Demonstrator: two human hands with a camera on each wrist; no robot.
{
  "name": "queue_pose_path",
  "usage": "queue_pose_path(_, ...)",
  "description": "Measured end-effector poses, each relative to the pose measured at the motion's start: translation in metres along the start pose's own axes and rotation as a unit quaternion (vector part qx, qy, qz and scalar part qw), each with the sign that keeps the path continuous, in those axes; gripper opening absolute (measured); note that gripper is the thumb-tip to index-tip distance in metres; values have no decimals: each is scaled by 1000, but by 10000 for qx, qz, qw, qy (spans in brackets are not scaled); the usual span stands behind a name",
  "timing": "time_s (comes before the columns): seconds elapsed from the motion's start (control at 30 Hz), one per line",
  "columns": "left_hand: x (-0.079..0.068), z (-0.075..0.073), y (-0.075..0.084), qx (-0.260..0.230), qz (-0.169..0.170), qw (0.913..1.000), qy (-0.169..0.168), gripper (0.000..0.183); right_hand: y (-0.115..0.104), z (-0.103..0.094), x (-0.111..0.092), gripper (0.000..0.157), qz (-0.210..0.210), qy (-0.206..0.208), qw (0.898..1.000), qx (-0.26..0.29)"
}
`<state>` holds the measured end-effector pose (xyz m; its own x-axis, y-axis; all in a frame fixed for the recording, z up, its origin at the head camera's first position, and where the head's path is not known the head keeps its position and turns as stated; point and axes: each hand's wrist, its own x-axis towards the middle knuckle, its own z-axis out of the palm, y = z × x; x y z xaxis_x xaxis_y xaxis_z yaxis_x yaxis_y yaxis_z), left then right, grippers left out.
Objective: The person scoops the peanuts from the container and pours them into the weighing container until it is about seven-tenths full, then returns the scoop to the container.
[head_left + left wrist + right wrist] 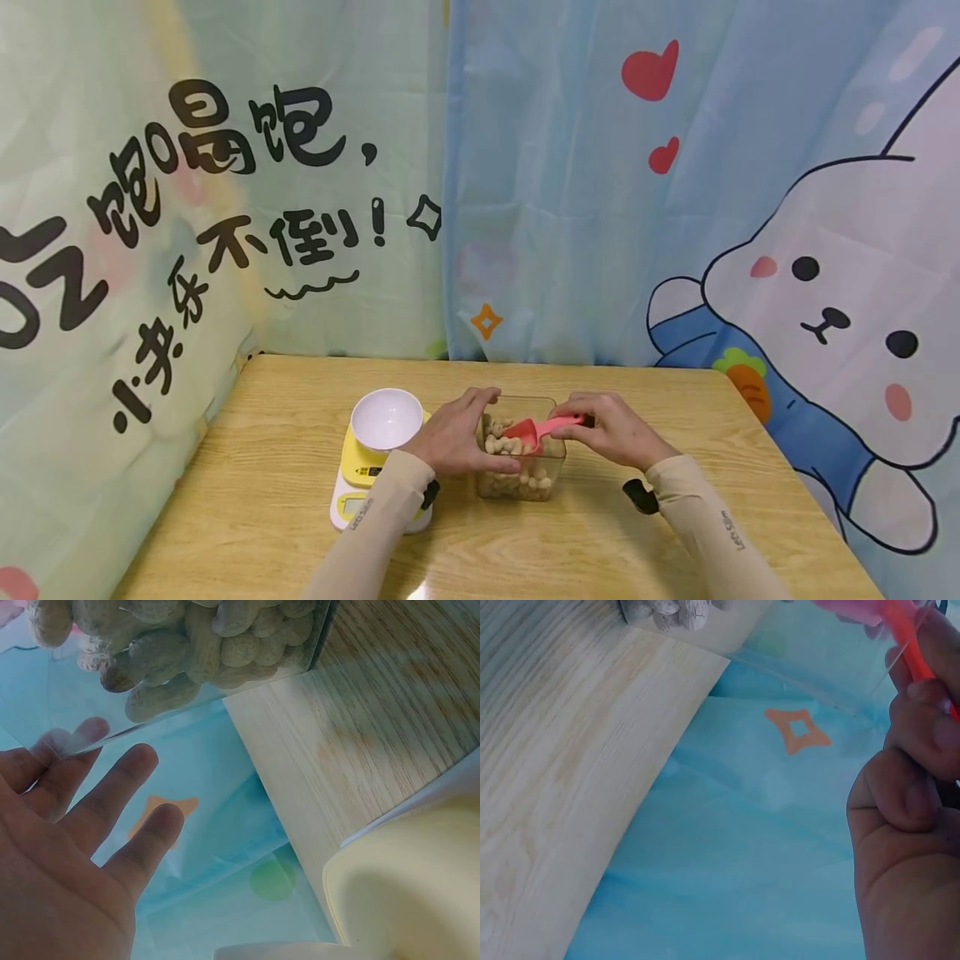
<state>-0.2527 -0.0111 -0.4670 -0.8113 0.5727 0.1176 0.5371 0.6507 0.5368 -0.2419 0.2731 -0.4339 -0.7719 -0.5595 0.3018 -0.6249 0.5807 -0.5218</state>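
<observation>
A clear plastic container (517,483) with several unshelled peanuts (506,444) stands on the table. My left hand (461,433) holds its left side, thumb across the front and fingers toward the back. In the left wrist view the left hand (75,840) has its fingers spread, some of them against the clear wall. My right hand (615,427) grips the handle of a pink-red scoop (525,431), whose bowl lies inside the container among the peanuts. Curled fingers of the right hand (907,780) wrap the handle in the right wrist view.
Left of the container stands a yellow and white kitchen scale (360,467) with a white bowl (386,419) on it; my left forearm partly covers the scale. The wooden table (262,467) backs onto a printed curtain (540,208).
</observation>
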Motion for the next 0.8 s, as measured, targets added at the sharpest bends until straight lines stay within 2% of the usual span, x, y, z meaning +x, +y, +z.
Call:
queue_pose_path(0.23, -1, 1, 0, -1, -17, 10000, -16, 110, 4, 4, -6, 10, 281, 49, 9992, 290)
queue_pose_path(0.43, 1, -1, 1, 30, -48, 10000, 8, 109, 5, 4, -5, 13, 738, 331, 9947, 631)
queue_pose_path(0.8, 2, -1, 2, -11, -73, 10000, -57, 109, 6, 11, -8, 17, 961, 436, 9898, 954)
